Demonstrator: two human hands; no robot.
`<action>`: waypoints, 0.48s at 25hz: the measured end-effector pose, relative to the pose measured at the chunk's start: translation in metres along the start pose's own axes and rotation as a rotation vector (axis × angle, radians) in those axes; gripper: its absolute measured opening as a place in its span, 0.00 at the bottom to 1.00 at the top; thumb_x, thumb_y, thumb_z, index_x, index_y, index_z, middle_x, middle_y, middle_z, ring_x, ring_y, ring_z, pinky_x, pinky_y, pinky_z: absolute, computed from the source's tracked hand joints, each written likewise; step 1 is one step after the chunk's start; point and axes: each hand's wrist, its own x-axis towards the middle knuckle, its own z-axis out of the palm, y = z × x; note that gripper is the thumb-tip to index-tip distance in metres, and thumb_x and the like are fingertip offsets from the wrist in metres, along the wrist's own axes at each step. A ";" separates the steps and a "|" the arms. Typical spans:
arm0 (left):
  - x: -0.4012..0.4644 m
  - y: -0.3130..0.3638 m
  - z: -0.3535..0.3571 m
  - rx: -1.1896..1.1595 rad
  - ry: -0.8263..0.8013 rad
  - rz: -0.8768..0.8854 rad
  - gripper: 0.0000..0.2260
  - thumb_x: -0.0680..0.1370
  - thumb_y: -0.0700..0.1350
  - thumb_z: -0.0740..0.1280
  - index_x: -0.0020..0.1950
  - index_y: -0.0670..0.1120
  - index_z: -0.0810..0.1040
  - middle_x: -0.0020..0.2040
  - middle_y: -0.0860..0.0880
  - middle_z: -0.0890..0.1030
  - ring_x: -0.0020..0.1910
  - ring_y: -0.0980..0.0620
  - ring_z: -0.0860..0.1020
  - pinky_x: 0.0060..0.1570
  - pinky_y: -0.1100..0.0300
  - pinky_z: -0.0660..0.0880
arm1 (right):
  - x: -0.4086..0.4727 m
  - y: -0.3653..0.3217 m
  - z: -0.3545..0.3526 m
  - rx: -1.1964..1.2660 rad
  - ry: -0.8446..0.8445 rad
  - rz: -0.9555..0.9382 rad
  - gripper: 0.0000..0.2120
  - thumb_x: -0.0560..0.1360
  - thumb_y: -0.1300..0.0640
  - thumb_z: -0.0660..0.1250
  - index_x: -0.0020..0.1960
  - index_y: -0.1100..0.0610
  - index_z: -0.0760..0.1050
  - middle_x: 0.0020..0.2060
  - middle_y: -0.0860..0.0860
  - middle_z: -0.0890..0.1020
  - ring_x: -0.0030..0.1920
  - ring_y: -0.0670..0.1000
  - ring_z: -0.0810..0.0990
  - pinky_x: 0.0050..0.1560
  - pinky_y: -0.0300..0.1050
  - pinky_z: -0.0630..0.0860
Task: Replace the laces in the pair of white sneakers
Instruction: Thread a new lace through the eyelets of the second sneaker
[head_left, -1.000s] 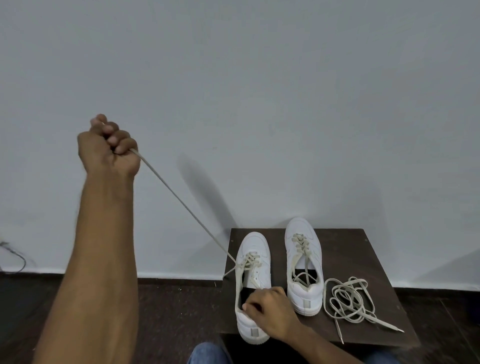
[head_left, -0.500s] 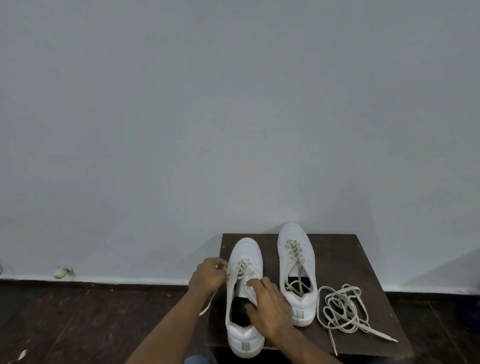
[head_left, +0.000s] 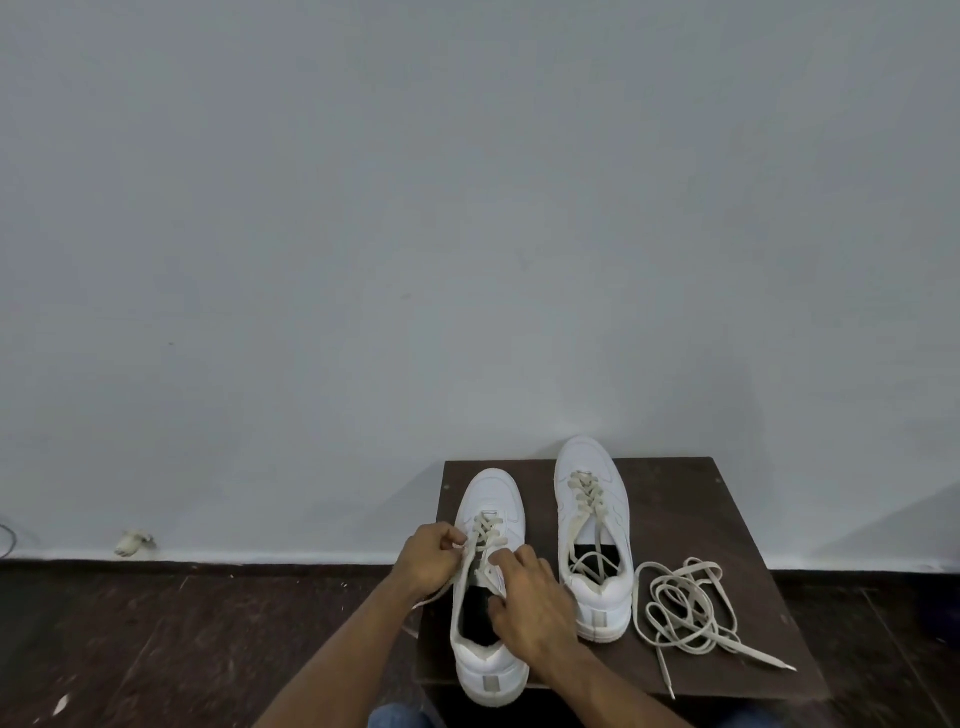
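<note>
Your left hand (head_left: 431, 558) sits at the outer side of the near sneaker (head_left: 488, 587), fingers drawn together and pinching the lace (head_left: 485, 535) at the eyelet row; a loose tail of that lace trails down past your wrist and off the edge of the worktop (head_left: 727, 519). Only the eyelets nearest the toe are crossed on this shoe, as far as you can see, so I judge its lacing less than half done, with the upper eyelets toward the collar left to thread.

Just beside that hand, across the tongue, your right hand (head_left: 524, 608) lies over the shoe's opening, fingers curled together on the inner side of the upper; whether they grip the other lace end or only steady the shoe cannot be told.

Beyond your right hand, the far sneaker (head_left: 592, 540) stands parallel, toe to the wall. Its lace crosses the lower eyelets, then runs slack into the opening, untied, so you likely have finishing to do there too.

Farther right again, a loose tangle of laces (head_left: 691, 608) lies on the worktop beside that shoe's heel, touching neither hand.
</note>
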 end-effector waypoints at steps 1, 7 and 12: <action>-0.003 0.006 0.003 -0.066 0.043 -0.030 0.06 0.76 0.38 0.66 0.49 0.48 0.76 0.47 0.45 0.81 0.42 0.51 0.79 0.44 0.57 0.78 | 0.000 -0.001 0.000 -0.001 -0.003 0.012 0.21 0.75 0.56 0.61 0.67 0.48 0.65 0.63 0.49 0.69 0.60 0.54 0.70 0.52 0.48 0.72; -0.020 0.059 -0.058 -0.491 0.222 -0.050 0.07 0.78 0.34 0.62 0.53 0.43 0.75 0.41 0.44 0.79 0.37 0.51 0.77 0.38 0.60 0.70 | 0.000 -0.002 -0.004 -0.027 -0.026 0.007 0.22 0.76 0.58 0.62 0.69 0.51 0.65 0.64 0.51 0.69 0.62 0.55 0.71 0.54 0.49 0.74; -0.048 0.121 -0.154 -0.713 0.372 0.207 0.07 0.79 0.36 0.64 0.47 0.45 0.80 0.31 0.49 0.74 0.29 0.54 0.73 0.34 0.60 0.76 | 0.000 -0.004 -0.004 -0.057 -0.041 0.000 0.21 0.76 0.57 0.62 0.68 0.52 0.66 0.64 0.52 0.70 0.61 0.54 0.71 0.55 0.49 0.74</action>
